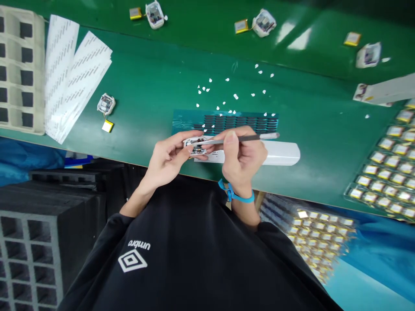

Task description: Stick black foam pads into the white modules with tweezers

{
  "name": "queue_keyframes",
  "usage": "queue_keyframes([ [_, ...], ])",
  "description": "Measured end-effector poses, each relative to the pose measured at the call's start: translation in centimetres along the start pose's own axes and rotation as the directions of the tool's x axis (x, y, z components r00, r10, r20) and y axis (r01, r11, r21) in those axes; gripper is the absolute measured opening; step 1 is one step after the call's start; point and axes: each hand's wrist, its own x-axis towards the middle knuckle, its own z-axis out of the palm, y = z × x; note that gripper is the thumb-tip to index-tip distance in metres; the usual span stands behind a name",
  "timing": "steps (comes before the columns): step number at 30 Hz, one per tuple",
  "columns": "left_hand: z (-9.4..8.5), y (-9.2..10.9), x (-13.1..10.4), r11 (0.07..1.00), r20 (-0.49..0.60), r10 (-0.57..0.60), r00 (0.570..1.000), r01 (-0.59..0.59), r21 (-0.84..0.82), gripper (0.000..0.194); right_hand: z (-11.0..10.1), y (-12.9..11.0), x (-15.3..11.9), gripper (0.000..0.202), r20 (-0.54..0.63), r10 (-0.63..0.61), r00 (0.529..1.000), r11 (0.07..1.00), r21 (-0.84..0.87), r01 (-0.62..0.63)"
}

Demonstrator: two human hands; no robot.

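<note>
Two hands meet above the green bench: the left hand closes around a small white electronic module, steadying it, while the right hand pinches slim metal tweezers onto it.

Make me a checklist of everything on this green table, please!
Surface: green table, shiny, sprinkled with small white scraps.
Job's things: small white module held over the table edge; tweezers pointing at it.
Clutter: white strips at left, a blue sheet of dark pads, a white block, trays of small cells at right, more modules with yellow cells lying around.
Hands: left hand holds the module with its fingers; right hand pinches the tweezers.
Cables: nothing seen clearly.
Surroundings: grey tray at left, black foam grid below.
</note>
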Motion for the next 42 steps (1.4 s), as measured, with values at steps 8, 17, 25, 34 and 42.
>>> queue_keyframes([
  [8, -1.3, -1.9, 1.2, 0.866, -0.073, 0.237, 0.969, -0.177, 0.467, 0.018, -4.7, 1.6, 1.6, 0.035, 0.194, -0.006, 0.981, 0.939, -0.336, 0.072],
  [17, -1.8, -2.6, 3.3, 0.655, 0.127, 0.281, 0.951, -0.287, 0.699, 0.020, -4.3, 4.5, 2.4, 0.018, 0.257, -0.115, 0.959, 0.905, -0.370, 0.208],
  [25, -1.6, -3.3, 3.7, 0.639, 0.132, 0.276, 0.952, -0.284, 0.715, 0.022, -4.7, 4.4, 2.9, 0.020, 0.321, -0.044, 0.946, 0.905, -0.389, 0.174],
  [34, -1.6, -4.6, 4.4, 0.478, 0.188, 0.292, 0.938, -0.313, 0.821, 0.022, -4.0, 5.4, 3.5, 0.044, 0.453, -0.477, 0.753, 0.595, -0.464, 0.656],
  [42, -0.7, 0.7, 3.5, 0.753, -0.022, 0.522, 0.853, -0.449, 0.482, 0.015, -4.2, 3.1, 7.1, 0.050, 0.225, -0.663, 0.714, 0.540, -0.516, 0.665],
])
